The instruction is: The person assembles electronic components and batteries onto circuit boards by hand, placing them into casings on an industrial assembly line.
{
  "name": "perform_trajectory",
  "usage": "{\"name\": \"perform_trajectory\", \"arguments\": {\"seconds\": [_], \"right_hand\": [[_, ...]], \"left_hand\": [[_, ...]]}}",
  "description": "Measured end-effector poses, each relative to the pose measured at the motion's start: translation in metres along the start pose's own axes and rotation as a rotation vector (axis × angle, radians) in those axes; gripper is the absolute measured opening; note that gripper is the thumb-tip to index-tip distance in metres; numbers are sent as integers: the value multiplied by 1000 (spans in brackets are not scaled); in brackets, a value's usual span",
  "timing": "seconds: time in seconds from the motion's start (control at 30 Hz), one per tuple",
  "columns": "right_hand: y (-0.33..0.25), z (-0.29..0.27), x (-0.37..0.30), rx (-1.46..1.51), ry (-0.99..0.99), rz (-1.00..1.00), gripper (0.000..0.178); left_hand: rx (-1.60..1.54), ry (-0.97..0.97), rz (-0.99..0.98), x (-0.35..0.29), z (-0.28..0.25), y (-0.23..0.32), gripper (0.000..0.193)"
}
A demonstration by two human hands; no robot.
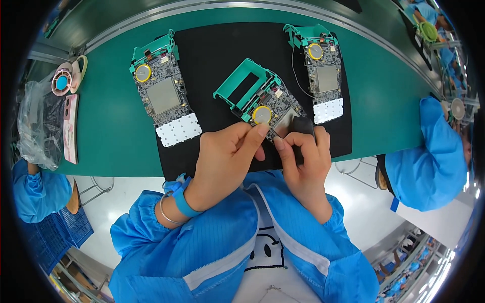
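Note:
A circuit board (291,103) with a green plastic frame (240,83) at its far end lies tilted on the black mat in front of me. It carries a yellow-rimmed coin cell (262,115) and a silver metal shield. My left hand (225,151) is closed, thumb and forefinger pinching the board's near edge beside the coin cell. My right hand (307,159) is closed round a small rounded black piece (302,125), whose kind I cannot make out. This piece covers part of the shield, and the right thumb tip reaches the board's near corner.
Similar boards with green frames lie at the mat's left (164,93) and right (325,76). The black mat (217,45) rests on a green table (384,116). At left are a tape roll (61,83), a phone (70,129) and a clear plastic bag (38,126). Blue-sleeved people sit on both sides.

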State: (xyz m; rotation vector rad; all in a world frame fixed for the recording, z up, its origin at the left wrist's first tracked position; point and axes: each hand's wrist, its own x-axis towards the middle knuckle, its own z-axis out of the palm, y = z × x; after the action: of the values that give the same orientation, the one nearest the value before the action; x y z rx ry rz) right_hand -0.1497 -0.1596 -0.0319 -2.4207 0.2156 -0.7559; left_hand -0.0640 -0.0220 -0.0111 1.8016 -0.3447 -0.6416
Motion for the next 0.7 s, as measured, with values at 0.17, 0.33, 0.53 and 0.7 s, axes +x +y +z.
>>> {"name": "perform_trajectory", "arguments": {"seconds": [0.17,0.33,0.53,0.7], "right_hand": [[-1,2,1,-2,3,23,12],[-3,4,-6,173,45,-43,22],[-7,17,-8,125,100,-53,30],[-6,15,-11,155,56,-14,22]], "left_hand": [[-48,46,17,1,4,-2,30],[-111,59,-1,0,8,-3,27],[-103,91,30,-1,10,-4,27],[-77,88,54,1,10,-5,27]]}}
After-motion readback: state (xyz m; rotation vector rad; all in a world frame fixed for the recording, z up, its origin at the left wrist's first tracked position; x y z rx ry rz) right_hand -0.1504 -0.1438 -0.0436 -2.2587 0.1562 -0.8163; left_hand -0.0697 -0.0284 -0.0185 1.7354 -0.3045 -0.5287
